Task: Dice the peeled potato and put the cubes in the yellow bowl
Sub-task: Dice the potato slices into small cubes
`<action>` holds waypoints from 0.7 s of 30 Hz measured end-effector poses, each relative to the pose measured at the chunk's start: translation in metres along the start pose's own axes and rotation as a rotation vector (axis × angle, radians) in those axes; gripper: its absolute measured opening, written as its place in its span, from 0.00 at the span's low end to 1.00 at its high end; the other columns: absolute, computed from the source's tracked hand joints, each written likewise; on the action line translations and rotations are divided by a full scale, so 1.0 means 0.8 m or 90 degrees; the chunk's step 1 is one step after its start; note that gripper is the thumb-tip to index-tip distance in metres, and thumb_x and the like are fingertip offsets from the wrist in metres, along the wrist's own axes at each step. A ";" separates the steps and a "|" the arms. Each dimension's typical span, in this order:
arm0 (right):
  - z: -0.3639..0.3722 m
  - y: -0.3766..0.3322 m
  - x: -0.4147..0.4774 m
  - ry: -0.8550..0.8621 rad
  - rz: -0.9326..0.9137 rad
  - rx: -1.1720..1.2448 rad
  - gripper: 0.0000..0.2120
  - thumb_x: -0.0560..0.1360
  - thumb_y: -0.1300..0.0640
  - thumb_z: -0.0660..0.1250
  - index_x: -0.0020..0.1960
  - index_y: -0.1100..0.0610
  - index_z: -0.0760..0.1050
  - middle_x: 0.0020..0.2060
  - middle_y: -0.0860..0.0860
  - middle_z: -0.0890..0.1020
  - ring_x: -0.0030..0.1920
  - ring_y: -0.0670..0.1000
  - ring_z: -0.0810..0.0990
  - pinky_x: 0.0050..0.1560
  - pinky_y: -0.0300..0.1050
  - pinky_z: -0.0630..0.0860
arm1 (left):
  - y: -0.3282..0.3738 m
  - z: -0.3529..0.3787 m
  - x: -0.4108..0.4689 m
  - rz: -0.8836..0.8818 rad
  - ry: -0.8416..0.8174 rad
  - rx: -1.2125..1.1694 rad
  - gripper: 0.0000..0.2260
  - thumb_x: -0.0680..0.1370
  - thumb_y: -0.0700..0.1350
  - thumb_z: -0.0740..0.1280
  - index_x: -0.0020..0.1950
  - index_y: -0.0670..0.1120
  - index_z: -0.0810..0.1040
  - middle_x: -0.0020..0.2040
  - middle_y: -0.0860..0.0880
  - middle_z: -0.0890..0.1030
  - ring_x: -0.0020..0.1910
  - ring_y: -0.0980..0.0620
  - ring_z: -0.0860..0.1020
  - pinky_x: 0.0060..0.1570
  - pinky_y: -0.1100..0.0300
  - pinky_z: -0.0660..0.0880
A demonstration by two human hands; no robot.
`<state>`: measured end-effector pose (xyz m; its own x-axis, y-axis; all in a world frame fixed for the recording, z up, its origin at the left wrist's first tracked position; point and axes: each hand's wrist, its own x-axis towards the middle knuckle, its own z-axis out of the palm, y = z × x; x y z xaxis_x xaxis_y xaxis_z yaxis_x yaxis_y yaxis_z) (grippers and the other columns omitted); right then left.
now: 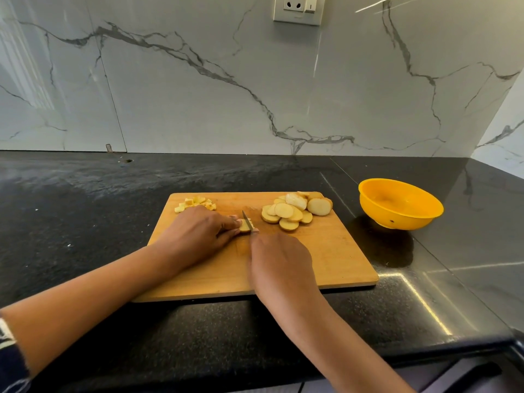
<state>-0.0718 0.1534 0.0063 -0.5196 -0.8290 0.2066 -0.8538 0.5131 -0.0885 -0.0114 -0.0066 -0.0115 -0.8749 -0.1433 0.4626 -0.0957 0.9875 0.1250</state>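
A wooden cutting board (pixel 334 251) lies on the black counter. My left hand (pixel 195 234) pinches a small stack of potato slices (pixel 244 226) at the board's middle. My right hand (pixel 279 262) grips a knife (pixel 247 219), its blade set down into that stack; the handle is hidden inside my hand. A pile of round potato slices (pixel 295 211) lies at the board's far right. A small heap of potato cubes (pixel 195 204) sits at the far left corner, just behind my left hand. The yellow bowl (pixel 399 204) stands to the right of the board with nothing in it.
A marble backsplash rises behind the counter, with a wall socket (pixel 297 8) high up. The counter's front edge runs close below the board. A small hole (pixel 128 160) shows in the counter at the back left.
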 end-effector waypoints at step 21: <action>0.009 0.012 -0.020 0.085 0.005 0.101 0.22 0.82 0.51 0.54 0.75 0.48 0.60 0.50 0.49 0.80 0.48 0.51 0.77 0.39 0.43 0.67 | -0.002 -0.004 -0.003 -0.122 0.041 -0.100 0.11 0.73 0.50 0.72 0.52 0.47 0.84 0.48 0.50 0.84 0.46 0.53 0.82 0.50 0.56 0.78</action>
<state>-0.0719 0.1704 -0.0050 -0.5263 -0.7830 0.3316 -0.8496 0.4689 -0.2414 -0.0080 -0.0076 -0.0101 -0.8152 -0.3354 0.4722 -0.1774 0.9207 0.3477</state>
